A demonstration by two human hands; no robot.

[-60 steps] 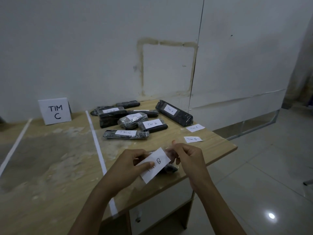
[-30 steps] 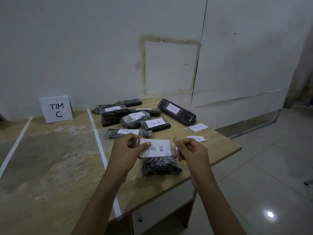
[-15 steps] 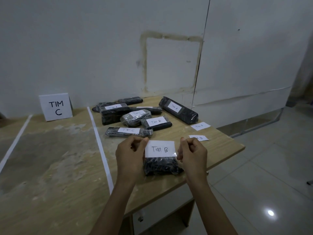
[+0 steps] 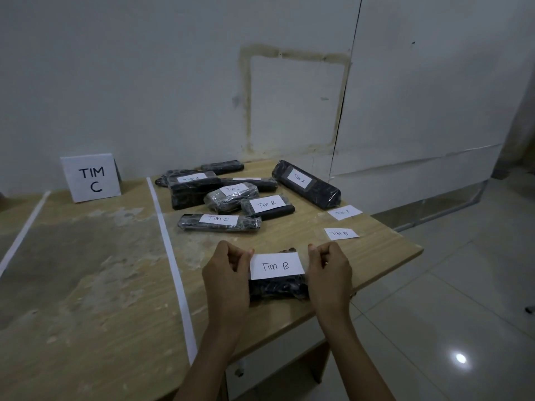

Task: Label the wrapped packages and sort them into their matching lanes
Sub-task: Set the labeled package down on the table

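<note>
Pinching the "Tim B" label (image 4: 277, 266) over a package (image 4: 278, 289) — left hand (image 4: 225, 274), right hand (image 4: 330, 274), fingers (image 4: 315, 253) clamped.

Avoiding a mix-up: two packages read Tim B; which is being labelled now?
The front package, nearest the table edge: left hand and right hand pinch its label. The other Tim B package lies untouched in the pile.
</note>
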